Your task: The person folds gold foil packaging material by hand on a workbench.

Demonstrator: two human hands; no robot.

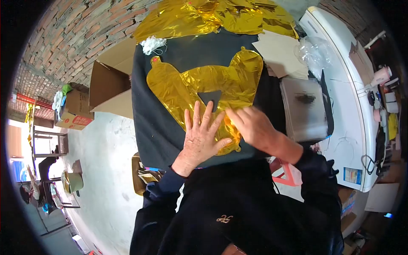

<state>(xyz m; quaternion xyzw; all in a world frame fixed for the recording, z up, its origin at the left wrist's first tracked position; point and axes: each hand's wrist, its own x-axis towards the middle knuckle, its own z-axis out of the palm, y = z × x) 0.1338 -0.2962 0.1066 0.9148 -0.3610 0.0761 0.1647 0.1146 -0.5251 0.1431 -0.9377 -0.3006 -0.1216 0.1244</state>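
A flat gold foil balloon [208, 76], shaped like an upside-down letter A, lies on a black cloth-covered table [148, 127]. Its triangular hole shows the dark cloth. My left hand [199, 138] rests flat on the narrow near part, fingers spread and pressing the foil. Just to its right, my right hand [254, 129] is closed at the balloon's right edge, with bent fingers gripping crinkled foil. That hand is slightly blurred, and its fingertips are partly hidden.
Gold foil sheets [221, 19] lie along the far edge, with white thread [153, 44] nearby. Clear plastic bags [304, 110] and pale card sheets [280, 53] are stacked to the right, beside a white appliance [346, 127]. An opened cardboard box [110, 83] stands left.
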